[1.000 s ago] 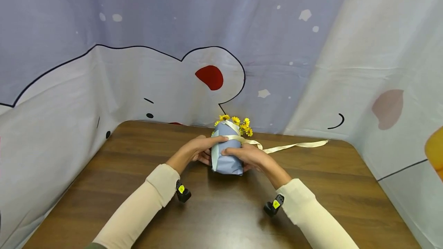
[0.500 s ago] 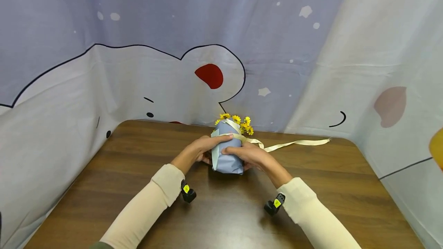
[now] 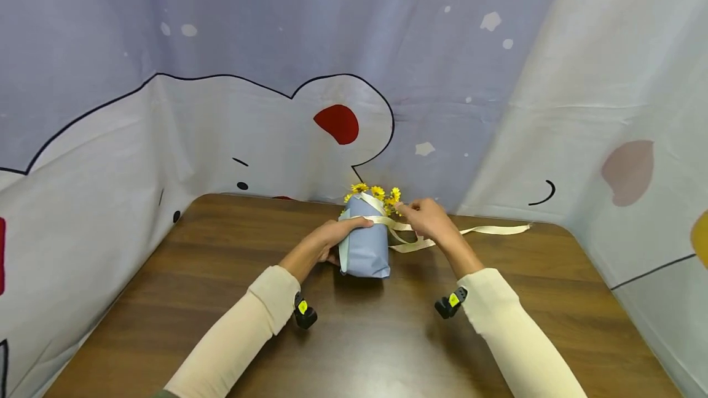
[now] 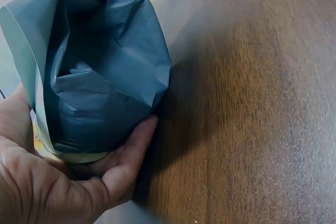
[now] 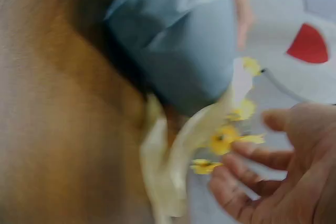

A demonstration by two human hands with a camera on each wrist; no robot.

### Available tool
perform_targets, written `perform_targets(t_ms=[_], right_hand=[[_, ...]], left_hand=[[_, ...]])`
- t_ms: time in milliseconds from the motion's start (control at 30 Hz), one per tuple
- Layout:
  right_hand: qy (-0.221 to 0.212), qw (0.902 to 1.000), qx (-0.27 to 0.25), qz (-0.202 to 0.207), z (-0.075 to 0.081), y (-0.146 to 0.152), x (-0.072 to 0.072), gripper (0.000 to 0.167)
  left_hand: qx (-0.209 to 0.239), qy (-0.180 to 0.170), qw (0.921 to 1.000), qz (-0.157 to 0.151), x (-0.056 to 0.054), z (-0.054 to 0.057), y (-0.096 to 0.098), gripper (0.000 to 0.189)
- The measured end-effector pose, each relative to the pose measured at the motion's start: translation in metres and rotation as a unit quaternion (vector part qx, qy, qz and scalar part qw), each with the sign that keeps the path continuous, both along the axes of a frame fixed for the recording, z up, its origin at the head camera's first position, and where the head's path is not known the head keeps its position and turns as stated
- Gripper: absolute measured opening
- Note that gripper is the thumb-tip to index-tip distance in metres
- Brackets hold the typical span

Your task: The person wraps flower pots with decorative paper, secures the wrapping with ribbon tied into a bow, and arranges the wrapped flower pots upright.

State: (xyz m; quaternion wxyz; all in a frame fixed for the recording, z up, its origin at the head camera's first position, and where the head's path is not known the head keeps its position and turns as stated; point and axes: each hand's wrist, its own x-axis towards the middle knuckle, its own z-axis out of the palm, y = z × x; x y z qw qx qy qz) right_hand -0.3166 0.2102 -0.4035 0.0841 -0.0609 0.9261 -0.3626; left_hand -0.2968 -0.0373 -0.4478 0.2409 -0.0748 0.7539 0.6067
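Note:
A bouquet wrapped in blue paper (image 3: 366,253) lies on the table with its yellow flowers (image 3: 378,192) toward the back. Around its middle runs a cream ribbon (image 3: 381,220). My left hand (image 3: 325,237) grips the bouquet from the left, thumb on top over the ribbon. In the left wrist view the folded paper base (image 4: 105,108) faces the camera. My right hand (image 3: 430,218) is just right of the flowers, above the ribbon. The right wrist view shows its fingers (image 5: 252,153) parted and slightly bent, with nothing held; the picture there is blurred.
The ribbon's loose end (image 3: 495,230) trails right along the table's back edge, with a loop beside the bouquet. The brown wooden table (image 3: 354,336) extends toward me. A printed curtain (image 3: 265,134) hangs close behind and at both sides.
My right hand has let go of the bouquet's right side and moved up and right toward the flowers. The left hand keeps its hold. The ribbon beside the bouquet has shifted.

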Motion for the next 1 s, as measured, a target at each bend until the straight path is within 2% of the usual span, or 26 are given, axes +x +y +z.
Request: perform_targets(t_ms=[67,133,233,367,467,567,667,767,867,967,1000], right_hand=[[0.039,0.9992,0.002,0.001,-0.012,-0.004,-0.006,0.058],[0.057,0.9982,-0.018,0.009,-0.024,-0.012,-0.009,0.056],[0.078,0.9959,-0.046,0.005,-0.032,-0.022,-0.008,0.049],[0.101,0.9913,-0.074,-0.039,-0.030,-0.030,-0.008,0.033],[0.112,0.9866,-0.081,-0.086,-0.025,-0.030,-0.008,0.029],[0.114,0.9823,-0.079,-0.126,-0.020,-0.015,-0.011,0.032],[0.083,0.9765,-0.117,-0.161,-0.016,0.014,-0.021,0.036],[0.024,0.9598,-0.197,-0.198,-0.013,0.052,-0.034,0.037],[-0.037,0.9278,-0.280,-0.243,-0.011,0.090,-0.045,0.035],[-0.083,0.8921,-0.346,-0.279,-0.014,0.123,-0.050,0.042],[-0.089,0.8837,-0.360,-0.286,-0.016,0.132,-0.051,0.046]], left_hand=[[-0.003,-0.002,1.0000,0.000,0.000,-0.001,-0.001,0.086],[-0.004,-0.006,1.0000,-0.001,0.002,-0.003,-0.002,0.087],[-0.003,-0.009,1.0000,-0.001,0.003,-0.004,-0.001,0.087],[-0.003,-0.006,1.0000,0.005,0.004,-0.002,0.000,0.089],[-0.005,-0.003,0.9999,0.010,0.005,-0.001,0.000,0.090],[0.000,-0.003,0.9999,0.013,0.006,0.000,0.002,0.087],[0.008,0.000,0.9999,0.013,0.006,-0.001,0.006,0.085],[0.010,0.000,0.9999,0.013,0.006,-0.002,0.010,0.084],[0.012,-0.003,0.9998,0.013,0.006,-0.004,0.013,0.086],[0.013,-0.006,0.9998,0.015,0.005,-0.005,0.015,0.088],[0.012,-0.006,0.9998,0.016,0.005,-0.006,0.015,0.088]])
